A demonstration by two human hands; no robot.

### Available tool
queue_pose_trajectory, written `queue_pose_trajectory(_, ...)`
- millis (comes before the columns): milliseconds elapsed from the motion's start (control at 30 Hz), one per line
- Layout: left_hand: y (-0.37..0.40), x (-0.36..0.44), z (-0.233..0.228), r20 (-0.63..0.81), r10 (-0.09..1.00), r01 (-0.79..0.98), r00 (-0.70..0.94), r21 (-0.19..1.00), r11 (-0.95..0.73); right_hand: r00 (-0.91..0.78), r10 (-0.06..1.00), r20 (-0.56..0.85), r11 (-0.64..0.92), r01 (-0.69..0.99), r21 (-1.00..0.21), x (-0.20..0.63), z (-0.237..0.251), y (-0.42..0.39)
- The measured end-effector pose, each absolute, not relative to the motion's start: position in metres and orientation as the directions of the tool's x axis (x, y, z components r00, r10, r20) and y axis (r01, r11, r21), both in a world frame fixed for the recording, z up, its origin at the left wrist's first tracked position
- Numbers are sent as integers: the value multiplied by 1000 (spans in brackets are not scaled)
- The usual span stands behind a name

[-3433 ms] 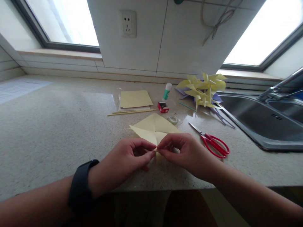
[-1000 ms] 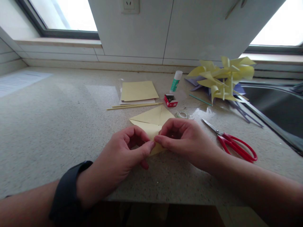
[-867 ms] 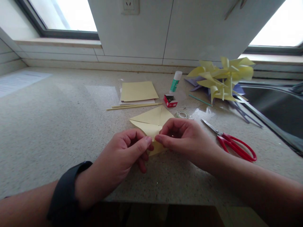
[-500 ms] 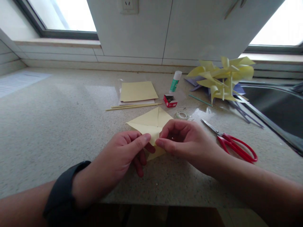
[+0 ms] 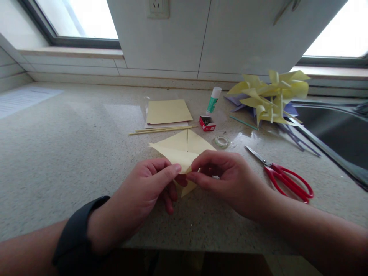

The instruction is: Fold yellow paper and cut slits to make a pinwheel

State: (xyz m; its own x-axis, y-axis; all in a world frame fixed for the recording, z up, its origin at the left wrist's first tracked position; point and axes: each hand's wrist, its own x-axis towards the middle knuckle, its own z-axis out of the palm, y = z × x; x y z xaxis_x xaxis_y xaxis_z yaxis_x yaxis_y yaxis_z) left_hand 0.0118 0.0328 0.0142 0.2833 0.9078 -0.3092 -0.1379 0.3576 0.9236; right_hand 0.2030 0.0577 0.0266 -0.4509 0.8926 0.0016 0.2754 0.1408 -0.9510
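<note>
Lying flat on the speckled surface [image 5: 57, 145], from the left: one printed sheet [image 5: 25, 100], one stack of yellow paper squares [image 5: 168, 111], two thin wooden sticks [image 5: 162, 130] just in front of it, one glue stick [image 5: 214, 100], one small red box [image 5: 207, 123], one roll of clear tape [image 5: 221, 142], one pair of red-handled scissors [image 5: 283, 178], and a heap of yellow pinwheels [image 5: 268, 96] beside the sink [image 5: 333, 134]; their number cannot be told.

The left hand [image 5: 143, 195], with a dark band [image 5: 76, 234] on its wrist, pinches the near point of the one folded yellow sheet [image 5: 181, 147], thumb on top and the other fingers [image 5: 171, 193] curled beneath the paper. The right hand [image 5: 230, 180] meets it at the same point, thumb and forefinger closed on the paper, the remaining fingers loosely bent above. The sheet rests on the surface near its front edge, its creased far half spread flat, its near corner lifted between the two hands.
</note>
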Motion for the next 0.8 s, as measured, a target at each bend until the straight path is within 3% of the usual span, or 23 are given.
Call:
queue_pose_trajectory(400,34,11,14,-268,926,-62,267,954,294,-416,899,-139,-39,240,-970,203,26,62)
queue_pose_trajectory(800,34,12,15,-285,927,-15,243,955,297,-374,925,-62,49,281,-958,203,24,62)
